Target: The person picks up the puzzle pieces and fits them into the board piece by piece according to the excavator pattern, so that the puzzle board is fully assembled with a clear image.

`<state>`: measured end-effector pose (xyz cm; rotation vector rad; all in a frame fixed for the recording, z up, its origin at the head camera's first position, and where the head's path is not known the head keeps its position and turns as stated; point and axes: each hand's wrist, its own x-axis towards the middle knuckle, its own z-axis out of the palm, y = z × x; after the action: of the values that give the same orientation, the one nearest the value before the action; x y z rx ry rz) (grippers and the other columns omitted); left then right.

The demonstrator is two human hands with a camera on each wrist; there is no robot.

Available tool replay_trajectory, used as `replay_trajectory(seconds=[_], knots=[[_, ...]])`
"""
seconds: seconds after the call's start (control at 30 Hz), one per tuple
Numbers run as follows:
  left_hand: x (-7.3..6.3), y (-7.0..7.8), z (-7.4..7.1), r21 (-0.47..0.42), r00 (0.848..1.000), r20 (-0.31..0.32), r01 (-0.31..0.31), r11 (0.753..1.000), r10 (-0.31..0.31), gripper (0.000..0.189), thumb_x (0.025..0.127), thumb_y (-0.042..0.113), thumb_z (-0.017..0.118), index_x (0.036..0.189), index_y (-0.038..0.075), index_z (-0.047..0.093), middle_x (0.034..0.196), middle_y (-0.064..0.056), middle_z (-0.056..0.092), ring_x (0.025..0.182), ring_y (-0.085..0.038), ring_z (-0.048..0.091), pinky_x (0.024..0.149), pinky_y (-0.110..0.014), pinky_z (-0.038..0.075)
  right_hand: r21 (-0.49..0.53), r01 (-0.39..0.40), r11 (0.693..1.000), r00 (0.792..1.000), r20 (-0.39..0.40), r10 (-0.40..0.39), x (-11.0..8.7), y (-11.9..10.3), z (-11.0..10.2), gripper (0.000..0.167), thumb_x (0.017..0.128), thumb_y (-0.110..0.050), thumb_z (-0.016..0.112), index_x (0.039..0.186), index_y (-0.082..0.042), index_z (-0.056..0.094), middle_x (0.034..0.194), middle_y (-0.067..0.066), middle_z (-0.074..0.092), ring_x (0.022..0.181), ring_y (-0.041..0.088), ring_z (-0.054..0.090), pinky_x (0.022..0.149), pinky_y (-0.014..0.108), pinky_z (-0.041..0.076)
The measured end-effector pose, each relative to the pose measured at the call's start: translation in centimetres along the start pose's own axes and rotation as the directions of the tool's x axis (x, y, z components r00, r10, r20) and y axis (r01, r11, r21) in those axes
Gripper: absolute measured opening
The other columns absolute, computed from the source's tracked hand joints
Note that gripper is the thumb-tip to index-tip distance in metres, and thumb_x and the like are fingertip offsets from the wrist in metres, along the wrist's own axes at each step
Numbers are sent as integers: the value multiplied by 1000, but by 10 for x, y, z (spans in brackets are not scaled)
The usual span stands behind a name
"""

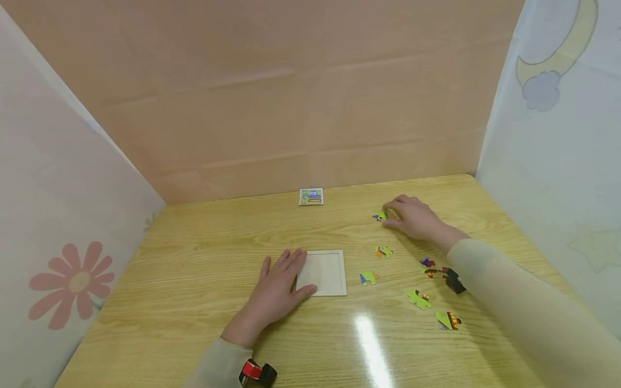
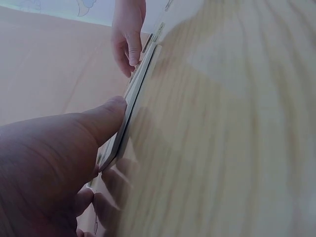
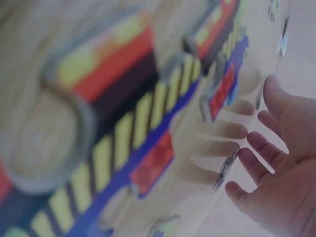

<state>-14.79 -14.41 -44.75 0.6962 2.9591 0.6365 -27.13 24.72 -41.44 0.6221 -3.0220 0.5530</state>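
- R hand [image 1: 412, 218]: fingers spread, loosely bent, no grip seen; thumb & index tips at blue/green jigsaw pc [image 1: 378, 217]. Contact w/ pc: can't tell.
- Jigsaw pc: flat on wood table [image 1: 218, 237], 9 o'clock of R palm, right by fingertips. Long axis looks approx 9-to-3, but outline partly hidden.
- R hand clearly nearer; from L hand [image 1: 276, 291] pc is at 2 o'clock, well apart.
- L hand: fingers straight, resting along L side of puzzle tray [image 1: 330, 274], thumb over near rim; not wrapped round it.
- Tray: approx 8 o'clock from R hand, bet. 2 & 3 from L hand.
- Vehicle pic card [image 1: 311, 196]: 12 o'clock of tray.
- Other loose pcs: green/blue pc [image 1: 368, 277] at 3 o'clock just beside tray; striped pc [image 3: 123, 123] at 5 o'clock of R hand, near R sleeve [image 1: 514, 285].
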Motion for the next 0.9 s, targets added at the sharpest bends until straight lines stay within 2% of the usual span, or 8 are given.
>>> replay_trajectory(seconds=[0.27, 0.5, 0.63, 0.77, 0.9], knots=[[2, -1, 1, 5, 1000, 2, 1, 1000, -1, 85, 107, 53, 70, 172, 9, 39, 177, -9, 37, 166, -37, 24, 132, -70, 6, -10, 7, 1000, 1000, -24, -7, 2, -4, 3, 36, 108, -27, 75, 135, -2, 72, 144, 29, 61, 126, 51, 58, 102, 74, 47], [6, 1, 1, 10, 1000, -10, -5, 1000, 5, 85, 107, 55, 69, 173, 10, 38, 177, -9, 37, 167, -38, 23, 132, -70, 5, 15, -20, 1000, 1000, -13, 20, 6, -6, 1, 30, 108, -20, 75, 129, 0, 71, 143, 29, 61, 127, 53, 57, 105, 73, 47], [9, 2, 3, 14, 1000, -7, -2, 1000, 2, 86, 107, 56, 68, 173, 11, 37, 177, -8, 36, 166, -38, 24, 132, -69, 5, 59, -30, 998, 1000, -5, 30, 9, -7, 0, 28, 106, -14, 77, 127, 2, 68, 132, 25, 66, 123, 48, 59, 108, 68, 47], [13, 4, 5, 20, 1000, -5, 1, 1000, -1, 85, 107, 57, 67, 173, 12, 37, 178, -7, 36, 167, -36, 24, 132, -69, 5, 113, -9, 994, 1000, -7, 10, 12, -8, 2, 22, 103, -3, 76, 122, 1, 65, 114, 17, 71, 107, 38, 65, 99, 60, 53], [15, 7, 6, 13, 1000, -8, 4, 1000, -4, 85, 107, 56, 68, 173, 12, 39, 178, -7, 37, 167, -36, 24, 132, -70, 5, 140, 9, 990, 1000, -8, -8, 13, -7, 3, 19, 102, 2, 74, 120, 0, 66, 110, 15, 73, 105, 36, 69, 96, 59, 57]])
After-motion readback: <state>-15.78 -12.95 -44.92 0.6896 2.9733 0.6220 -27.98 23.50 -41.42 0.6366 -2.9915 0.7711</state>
